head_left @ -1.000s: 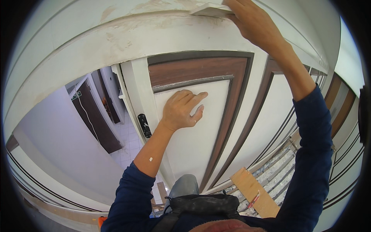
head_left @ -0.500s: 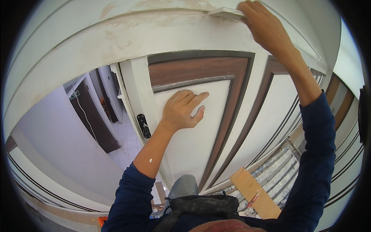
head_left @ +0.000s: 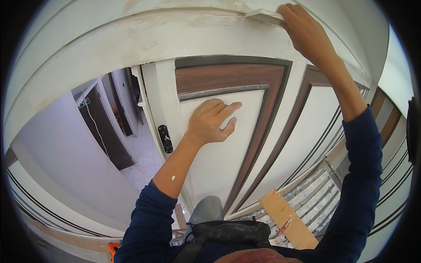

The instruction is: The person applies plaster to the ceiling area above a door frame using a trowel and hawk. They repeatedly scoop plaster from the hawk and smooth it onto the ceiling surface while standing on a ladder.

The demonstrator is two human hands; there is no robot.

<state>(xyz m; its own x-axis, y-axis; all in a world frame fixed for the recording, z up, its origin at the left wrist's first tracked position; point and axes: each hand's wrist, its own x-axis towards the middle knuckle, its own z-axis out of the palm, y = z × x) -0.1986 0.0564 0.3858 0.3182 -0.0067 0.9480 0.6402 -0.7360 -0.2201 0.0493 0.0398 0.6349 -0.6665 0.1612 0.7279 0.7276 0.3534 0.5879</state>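
Overhead at the upper right, my right hand [head_left: 309, 37] grips one end of a flat, pale, board-like piece [head_left: 264, 16]. That piece lies along the ledge of a white beam [head_left: 175, 37] marked with beige smears. What kind of tool it is, I cannot make out. My left hand [head_left: 211, 122] is raised in front of a white and brown door panel [head_left: 219, 164], its thumb and forefinger apart and the other fingers bent, with nothing in it. Whitish dust marks its fingertips, and a small white fleck sticks to the left forearm.
A black lock plate [head_left: 165, 139] is set in the door's edge. Left of it, a doorway leads to a tiled floor [head_left: 144, 153] and a dark door [head_left: 103, 127]. Below right, a plywood board [head_left: 289, 219] carrying a red tool [head_left: 285, 225] rests on a paint-spattered slatted platform [head_left: 322, 204].
The view has shifted slightly. My right hand and the pale piece sit a little farther right along the beam; my left hand keeps its pose.
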